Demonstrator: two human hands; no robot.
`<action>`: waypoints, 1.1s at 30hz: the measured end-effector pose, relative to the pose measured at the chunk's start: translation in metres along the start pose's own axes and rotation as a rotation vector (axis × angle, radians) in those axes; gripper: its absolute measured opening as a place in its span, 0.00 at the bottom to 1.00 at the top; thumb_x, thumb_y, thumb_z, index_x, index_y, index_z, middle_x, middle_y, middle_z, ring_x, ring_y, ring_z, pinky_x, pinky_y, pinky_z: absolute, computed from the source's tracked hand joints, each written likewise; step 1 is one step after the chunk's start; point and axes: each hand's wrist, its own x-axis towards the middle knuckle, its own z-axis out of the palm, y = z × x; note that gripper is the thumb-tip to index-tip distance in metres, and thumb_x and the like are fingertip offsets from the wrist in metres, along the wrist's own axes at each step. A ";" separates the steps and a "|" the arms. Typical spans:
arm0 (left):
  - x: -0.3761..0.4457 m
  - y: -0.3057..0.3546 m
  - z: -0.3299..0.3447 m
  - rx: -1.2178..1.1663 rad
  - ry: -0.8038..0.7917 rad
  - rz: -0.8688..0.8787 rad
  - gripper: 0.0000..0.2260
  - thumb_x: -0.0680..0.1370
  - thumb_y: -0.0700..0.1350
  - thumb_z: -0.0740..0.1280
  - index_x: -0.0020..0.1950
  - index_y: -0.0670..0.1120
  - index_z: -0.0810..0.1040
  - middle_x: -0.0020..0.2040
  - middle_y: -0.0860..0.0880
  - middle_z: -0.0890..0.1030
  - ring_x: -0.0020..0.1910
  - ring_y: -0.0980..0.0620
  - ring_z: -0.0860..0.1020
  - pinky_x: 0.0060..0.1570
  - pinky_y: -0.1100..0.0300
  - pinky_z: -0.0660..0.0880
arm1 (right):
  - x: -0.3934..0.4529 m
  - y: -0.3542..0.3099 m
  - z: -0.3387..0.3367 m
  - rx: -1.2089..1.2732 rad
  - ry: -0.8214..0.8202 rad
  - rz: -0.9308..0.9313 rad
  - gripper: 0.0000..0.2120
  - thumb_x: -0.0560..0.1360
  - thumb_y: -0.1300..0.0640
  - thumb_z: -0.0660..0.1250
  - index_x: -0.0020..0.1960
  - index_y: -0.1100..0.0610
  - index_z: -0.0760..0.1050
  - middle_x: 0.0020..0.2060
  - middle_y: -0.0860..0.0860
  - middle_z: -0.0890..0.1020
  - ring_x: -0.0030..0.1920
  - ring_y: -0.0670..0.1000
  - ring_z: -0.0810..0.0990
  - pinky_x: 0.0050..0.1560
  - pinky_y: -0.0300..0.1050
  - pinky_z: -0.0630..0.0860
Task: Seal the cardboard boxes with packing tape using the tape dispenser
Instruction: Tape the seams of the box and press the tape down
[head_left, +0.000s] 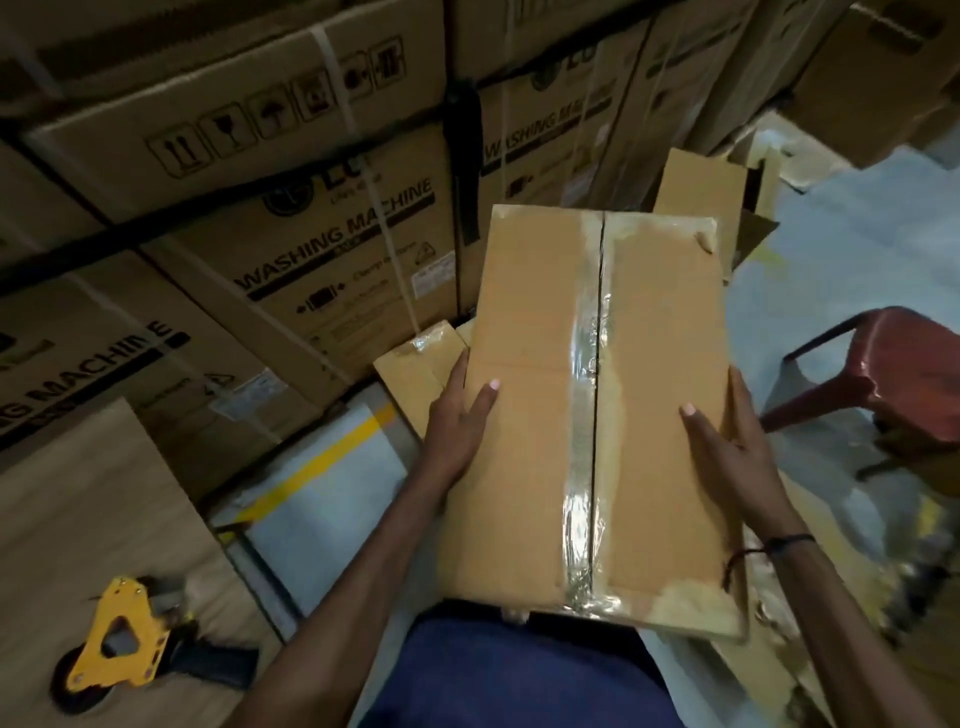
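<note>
Well, the yellow tape gun (130, 642) lies on a brown board at the near left, well apart from both hands and nearer the left hand (457, 421). That hand and the right hand (727, 447) hold the long box (524, 415) by its two sides, thumbs flat on top, and the box points away from the person with shiny tape (582, 415) along its middle seam. The big boxes (322, 249) at the far left say "WASHING MACHINE".
</note>
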 end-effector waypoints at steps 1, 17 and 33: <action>0.011 -0.004 0.001 -0.007 0.033 -0.030 0.28 0.84 0.57 0.63 0.83 0.58 0.59 0.72 0.64 0.70 0.65 0.68 0.72 0.65 0.67 0.67 | 0.020 -0.007 0.005 -0.017 -0.030 -0.019 0.35 0.84 0.47 0.63 0.84 0.45 0.48 0.70 0.38 0.62 0.68 0.43 0.64 0.67 0.45 0.62; 0.158 -0.182 0.002 -0.106 0.514 -0.446 0.25 0.84 0.43 0.66 0.80 0.46 0.63 0.72 0.49 0.74 0.71 0.50 0.74 0.72 0.47 0.70 | 0.328 0.069 0.216 -0.037 -0.670 0.063 0.37 0.80 0.51 0.71 0.80 0.36 0.54 0.74 0.45 0.72 0.71 0.52 0.74 0.71 0.63 0.73; 0.298 -0.460 0.015 -0.114 0.604 -0.534 0.25 0.82 0.40 0.67 0.78 0.45 0.64 0.68 0.50 0.73 0.67 0.48 0.74 0.72 0.48 0.71 | 0.473 0.284 0.431 -0.053 -0.754 0.020 0.38 0.81 0.59 0.70 0.83 0.46 0.51 0.73 0.45 0.66 0.72 0.50 0.69 0.63 0.36 0.71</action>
